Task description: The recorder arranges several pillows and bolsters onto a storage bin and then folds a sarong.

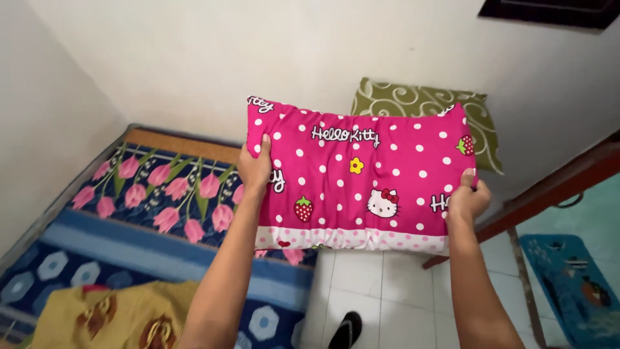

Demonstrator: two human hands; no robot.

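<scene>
Head view: left hand and right hand clamp the pink pillow's ends, holding it level above the mattress.

Soft, even light fills the room, bright enough that the pale wall looks flat white, with only a faint shadow at its left corner. The pink pillow and both forearms are sharp and free of glare. The wide lens bends straight lines toward the edges, and the far right corner falls darker.
</scene>
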